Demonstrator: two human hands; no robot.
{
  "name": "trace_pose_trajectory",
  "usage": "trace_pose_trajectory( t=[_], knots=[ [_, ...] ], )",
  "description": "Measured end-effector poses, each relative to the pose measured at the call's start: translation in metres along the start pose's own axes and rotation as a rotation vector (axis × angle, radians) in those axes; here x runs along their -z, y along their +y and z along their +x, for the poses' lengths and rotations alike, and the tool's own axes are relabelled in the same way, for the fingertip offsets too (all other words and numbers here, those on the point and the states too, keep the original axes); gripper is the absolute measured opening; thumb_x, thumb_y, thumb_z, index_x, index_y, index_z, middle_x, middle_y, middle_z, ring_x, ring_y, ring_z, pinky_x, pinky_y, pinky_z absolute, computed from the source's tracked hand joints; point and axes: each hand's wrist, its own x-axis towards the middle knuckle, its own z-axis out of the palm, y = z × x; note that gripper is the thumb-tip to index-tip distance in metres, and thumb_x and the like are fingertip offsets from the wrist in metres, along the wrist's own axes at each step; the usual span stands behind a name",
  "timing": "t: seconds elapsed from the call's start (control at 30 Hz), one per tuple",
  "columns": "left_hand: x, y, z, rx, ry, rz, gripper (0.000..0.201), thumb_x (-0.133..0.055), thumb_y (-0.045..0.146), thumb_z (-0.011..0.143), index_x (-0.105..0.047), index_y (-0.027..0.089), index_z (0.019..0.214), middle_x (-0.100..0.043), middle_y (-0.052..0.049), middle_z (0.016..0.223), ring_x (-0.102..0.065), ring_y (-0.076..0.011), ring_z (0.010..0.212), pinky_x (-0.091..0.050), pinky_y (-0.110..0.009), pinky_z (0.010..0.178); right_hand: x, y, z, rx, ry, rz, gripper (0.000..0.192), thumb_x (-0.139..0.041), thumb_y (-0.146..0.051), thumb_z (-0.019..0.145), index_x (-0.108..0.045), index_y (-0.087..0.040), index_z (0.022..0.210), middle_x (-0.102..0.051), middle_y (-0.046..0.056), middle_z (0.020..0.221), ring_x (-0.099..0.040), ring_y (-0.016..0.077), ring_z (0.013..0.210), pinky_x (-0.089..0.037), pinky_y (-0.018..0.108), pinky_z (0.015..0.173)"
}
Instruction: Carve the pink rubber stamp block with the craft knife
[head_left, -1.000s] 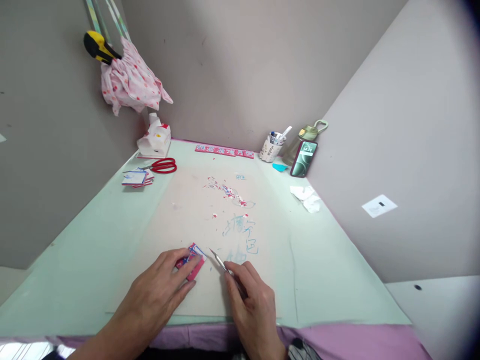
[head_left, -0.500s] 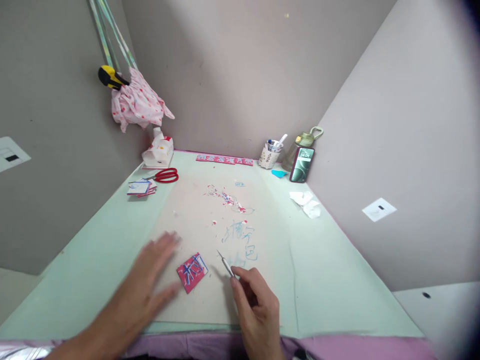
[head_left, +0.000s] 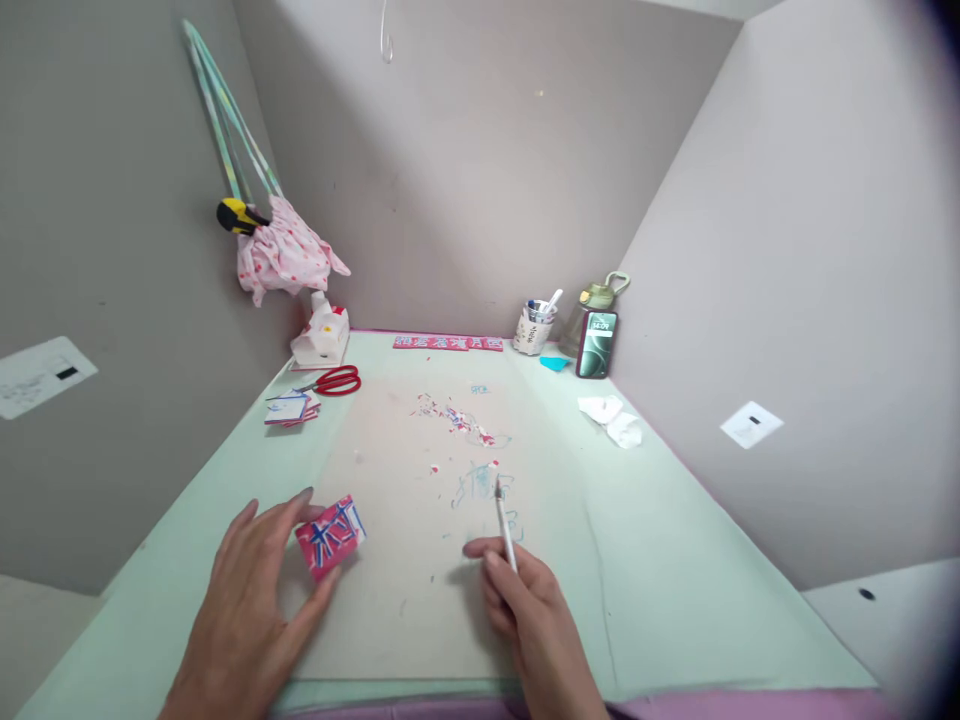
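My left hand (head_left: 251, 595) grips a small pink and red card (head_left: 330, 538) by its edges, thumb on the near side and index finger on the far side. Blue and white strokes form a character on the card, and it looks slightly raised at a tilt. In my right hand (head_left: 536, 615) is a slim white craft knife (head_left: 505, 525), its tip pointing away from me over the board. Beneath both hands lies a beige board (head_left: 405, 630) with faint blue handwriting. Paper scraps (head_left: 459, 420) in pink, white and blue are scattered further up it.
Red-handled scissors (head_left: 337, 381) and a stack of cards (head_left: 289, 408) lie at the left. A row of pink lettered cards (head_left: 448, 343) runs along the back. At the right stand a pen cup (head_left: 534, 330), a green bottle (head_left: 598, 295), a phone (head_left: 598, 345) and crumpled tissue (head_left: 621, 428).
My left hand has taken hold of the card and moved it left. My right hand has turned the craft knife more upright, its tip now further right. The camera view has tilted up.
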Motion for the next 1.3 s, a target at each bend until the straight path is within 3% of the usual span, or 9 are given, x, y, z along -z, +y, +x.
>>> trace_pose_trajectory(
  t=[0.13, 0.27, 0.37, 0.5, 0.63, 0.77, 0.9, 1.03, 1.3],
  knots=[
    [0.015, -0.017, -0.012, 0.053, -0.048, -0.029, 0.064, -0.054, 0.04, 0.1, -0.026, 0.033, 0.157, -0.057, -0.012, 0.146, -0.028, -0.04, 0.156, -0.045, -0.067, 0.112, -0.033, -0.003, 0.012, -0.081, -0.318, 0.214, 0.05, -0.072, -0.066, 0.083, -0.077, -0.017, 0.09, -0.069, 0.01, 0.093, -0.064, 0.022, 0.084, -0.055, 0.034, 0.074],
    [0.024, -0.018, -0.022, 0.072, -0.08, -0.076, 0.059, -0.056, 0.04, 0.099, -0.033, 0.033, 0.153, -0.061, -0.01, 0.145, -0.027, -0.0379, 0.157, -0.043, -0.068, 0.114, -0.016, -0.017, 0.034, 0.21, 0.132, -0.048, 0.05, -0.067, -0.066, 0.087, -0.076, -0.022, 0.11, -0.072, 0.012, 0.113, -0.066, 0.0278, 0.102, -0.054, 0.039, 0.086],
    [0.025, -0.013, -0.022, 0.13, -0.052, -0.118, 0.051, -0.056, 0.042, 0.098, -0.043, 0.032, 0.146, -0.061, -0.01, 0.144, -0.028, -0.0389, 0.156, -0.044, -0.07, 0.112, 0.011, -0.026, 0.037, 0.316, 0.342, -0.065, 0.042, -0.062, -0.059, 0.094, -0.073, -0.02, 0.096, -0.07, 0.008, 0.093, -0.061, 0.0196, 0.077, -0.05, 0.032, 0.073],
    [0.007, -0.008, -0.012, 0.12, -0.008, -0.176, 0.051, -0.061, 0.046, 0.093, -0.049, 0.029, 0.14, -0.065, -0.012, 0.138, -0.045, -0.0402, 0.146, -0.046, -0.067, 0.111, 0.016, -0.015, 0.018, 0.353, 0.257, -0.236, 0.044, -0.059, -0.06, 0.095, -0.069, -0.018, 0.085, -0.054, 0.0, 0.067, -0.044, 0.0146, 0.058, -0.037, 0.028, 0.056],
    [0.003, -0.002, 0.007, 0.123, -0.232, -0.224, 0.063, -0.058, 0.044, 0.094, -0.036, 0.027, 0.151, -0.076, -0.005, 0.118, -0.075, -0.0293, 0.108, -0.062, -0.047, 0.091, 0.009, -0.002, 0.009, 0.353, 0.244, -0.221, 0.047, -0.058, -0.063, 0.094, -0.069, -0.018, 0.084, -0.048, -0.002, 0.063, -0.042, 0.0151, 0.058, -0.036, 0.028, 0.056],
    [0.013, 0.004, 0.013, 0.176, -0.06, -0.198, 0.077, -0.062, 0.049, 0.094, -0.023, 0.037, 0.16, -0.071, -0.005, 0.134, -0.071, -0.0306, 0.117, -0.063, -0.045, 0.087, 0.013, 0.0, 0.013, 0.296, 0.221, -0.084, 0.046, -0.057, -0.061, 0.096, -0.068, -0.017, 0.092, -0.045, -0.004, 0.063, -0.038, 0.0132, 0.055, -0.031, 0.026, 0.053],
    [-0.012, 0.006, -0.001, -0.058, -0.173, -0.217, 0.055, -0.059, 0.042, 0.095, -0.045, 0.03, 0.147, -0.075, -0.008, 0.124, -0.07, -0.0344, 0.119, -0.059, -0.055, 0.098, 0.016, 0.001, 0.015, 0.33, 0.175, -0.106, 0.047, -0.054, -0.062, 0.098, -0.066, -0.017, 0.091, -0.045, -0.004, 0.063, -0.039, 0.0132, 0.057, -0.03, 0.025, 0.054],
    [-0.037, -0.004, -0.007, -0.051, -0.262, -0.203, 0.057, -0.06, 0.038, 0.096, -0.04, 0.026, 0.149, -0.074, -0.01, 0.123, -0.071, -0.0322, 0.118, -0.059, -0.056, 0.1, 0.014, 0.0, 0.014, 0.368, 0.109, -0.153, 0.051, -0.057, -0.065, 0.095, -0.07, -0.016, 0.086, -0.049, -0.003, 0.06, -0.042, 0.014, 0.058, -0.034, 0.026, 0.058],
    [-0.025, -0.016, -0.005, 0.062, -0.272, -0.224, 0.054, -0.06, 0.043, 0.097, -0.043, 0.03, 0.146, -0.074, -0.007, 0.127, -0.072, -0.0312, 0.118, -0.062, -0.051, 0.098, 0.009, 0.003, 0.009, 0.458, 0.117, -0.349, 0.044, -0.038, -0.049, 0.107, -0.069, -0.017, 0.101, -0.057, -0.002, 0.066, -0.054, 0.0157, 0.063, -0.043, 0.026, 0.06]
  ],
)
